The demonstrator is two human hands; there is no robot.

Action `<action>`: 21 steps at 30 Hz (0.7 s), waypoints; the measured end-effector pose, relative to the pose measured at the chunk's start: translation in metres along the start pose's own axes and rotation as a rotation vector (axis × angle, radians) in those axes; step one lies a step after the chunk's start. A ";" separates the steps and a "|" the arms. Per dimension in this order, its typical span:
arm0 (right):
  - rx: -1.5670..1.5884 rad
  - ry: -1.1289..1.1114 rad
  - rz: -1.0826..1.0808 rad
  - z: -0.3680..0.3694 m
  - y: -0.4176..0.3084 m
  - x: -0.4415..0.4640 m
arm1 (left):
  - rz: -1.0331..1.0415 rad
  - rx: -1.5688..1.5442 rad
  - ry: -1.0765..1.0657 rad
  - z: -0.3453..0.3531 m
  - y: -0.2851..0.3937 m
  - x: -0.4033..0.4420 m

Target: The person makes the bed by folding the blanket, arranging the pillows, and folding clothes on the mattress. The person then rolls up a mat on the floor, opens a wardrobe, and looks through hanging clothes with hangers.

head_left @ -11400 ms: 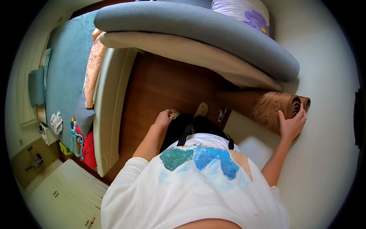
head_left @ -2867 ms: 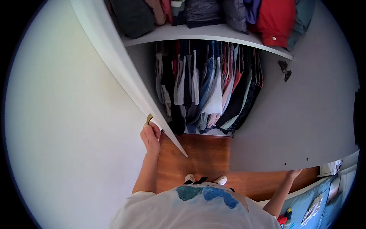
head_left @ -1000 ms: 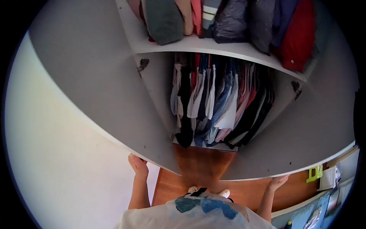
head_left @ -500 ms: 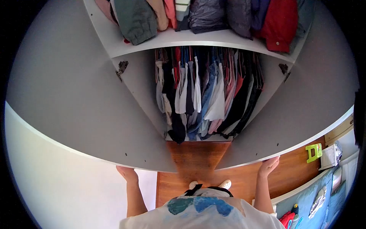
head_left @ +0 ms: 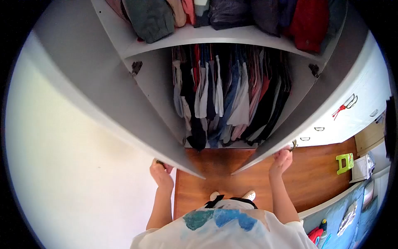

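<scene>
A wardrobe stands partly open, its left door (head_left: 103,91) and right door (head_left: 319,99) angled inward toward each other. My left hand (head_left: 161,172) is closed on the handle at the left door's edge. On the other side my right hand (head_left: 282,159) has its fingers closed around the curved right door handle (head_left: 293,145). Between the doors, clothes (head_left: 224,95) hang in a row from hangers. Above them, folded clothes, among them a dark green piece (head_left: 150,20) and a red one (head_left: 309,25), lie on a white shelf (head_left: 195,35).
Wooden floor (head_left: 306,178) lies under my feet in light shoes. To the right are white cabinet fronts (head_left: 331,128) with handles, a green stool (head_left: 344,163), a small white cabinet (head_left: 361,169) and a bed with blue bedding (head_left: 333,207).
Both doors have swung inward from their wider opening, and my hands have moved closer together with them. Cabinet fronts now show beyond the right door. Earlier, my right hand was on a brown roll.
</scene>
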State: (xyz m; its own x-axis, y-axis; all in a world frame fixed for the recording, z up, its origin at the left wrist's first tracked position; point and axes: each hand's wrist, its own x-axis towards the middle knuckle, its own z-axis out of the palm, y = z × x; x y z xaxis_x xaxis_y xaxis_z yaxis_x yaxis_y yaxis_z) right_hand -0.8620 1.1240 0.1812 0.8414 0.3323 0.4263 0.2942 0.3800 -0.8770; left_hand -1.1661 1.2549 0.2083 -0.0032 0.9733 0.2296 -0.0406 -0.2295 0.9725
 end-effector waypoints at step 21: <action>-0.350 -0.395 -0.125 0.092 0.007 0.040 | 0.166 0.178 -0.362 0.163 -0.002 0.062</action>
State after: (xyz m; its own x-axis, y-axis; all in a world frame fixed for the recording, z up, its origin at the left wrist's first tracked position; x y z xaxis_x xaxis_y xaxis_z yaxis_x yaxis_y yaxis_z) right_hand -0.8676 1.2192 0.2123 0.5760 0.6276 0.5237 0.5712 0.1493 -0.8071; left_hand -1.0029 1.3143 0.2269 0.3566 0.8654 0.3519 0.1041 -0.4112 0.9056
